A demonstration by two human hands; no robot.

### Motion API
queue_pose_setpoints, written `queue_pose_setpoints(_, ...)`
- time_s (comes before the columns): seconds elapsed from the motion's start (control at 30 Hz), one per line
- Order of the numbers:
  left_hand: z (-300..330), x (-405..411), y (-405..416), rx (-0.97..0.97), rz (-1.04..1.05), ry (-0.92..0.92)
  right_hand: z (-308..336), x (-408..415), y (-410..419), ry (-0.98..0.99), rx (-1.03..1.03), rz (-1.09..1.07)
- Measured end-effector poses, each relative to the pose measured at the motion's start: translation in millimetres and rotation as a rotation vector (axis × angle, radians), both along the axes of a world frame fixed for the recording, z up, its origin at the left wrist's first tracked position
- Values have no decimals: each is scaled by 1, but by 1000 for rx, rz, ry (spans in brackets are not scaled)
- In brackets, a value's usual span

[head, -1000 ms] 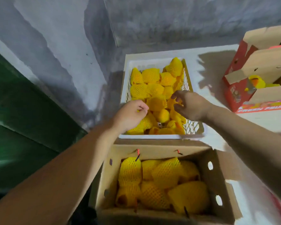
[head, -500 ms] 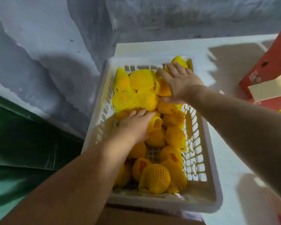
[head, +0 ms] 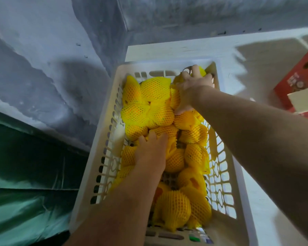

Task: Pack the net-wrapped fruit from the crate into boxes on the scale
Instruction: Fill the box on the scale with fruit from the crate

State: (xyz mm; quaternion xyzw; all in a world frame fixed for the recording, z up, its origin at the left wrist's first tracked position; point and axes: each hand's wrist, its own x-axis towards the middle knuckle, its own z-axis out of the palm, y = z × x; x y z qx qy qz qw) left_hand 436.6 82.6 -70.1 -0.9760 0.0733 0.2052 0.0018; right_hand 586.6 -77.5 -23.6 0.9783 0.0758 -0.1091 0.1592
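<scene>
1. The net-wrapped fruit lies piled in the white crate, thickest from the middle toward 12 o'clock; bare crate floor shows near the middle.
2. The left hand rests palm-down on the pile at the centre, fingers curving over a yellow net, though the grip looks not yet closed and lifts nothing. Best, I judge, to close around one whole fruit rather than pinch the foam mesh, which would probably stretch or slip off.
3. The right hand reaches to the crate's 1 o'clock corner, its grip clenched over a fruit against the far wall. Lifting straight up would likely keep the net from snagging on the slotted side.
4. Taking the top fruit first should stop neighbours rolling into the gap.
5. No box on a scale is in view here, so the carry toward the person will need a look before release.
6. Outward: the crate sits on a pale tabletop; a red carton stands at 3 o'clock, a grey wall from 9 to 12.
</scene>
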Motion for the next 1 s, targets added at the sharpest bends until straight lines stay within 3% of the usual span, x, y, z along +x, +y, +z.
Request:
queue_pose_setpoints(0.33,-7,-9,4,-32,59,19,-1,-10,-1,11,12,11)
queue_pose_setpoints(0.43,-8,-5,6,-41,71,44,-3,-7,-8,-88,-18,132)
queue_pose_setpoints(0.73,-20,4,1,-14,88,13,-3,-11,-5,-217,234,155)
queue_pose_setpoints(0.9,-26,4,1,21,48,-7,17,-47,-1,-432,686,-16)
queue_pose_setpoints(1.0,-13,3,8,-15,73,122,43,-90,1,-310,1166,-229)
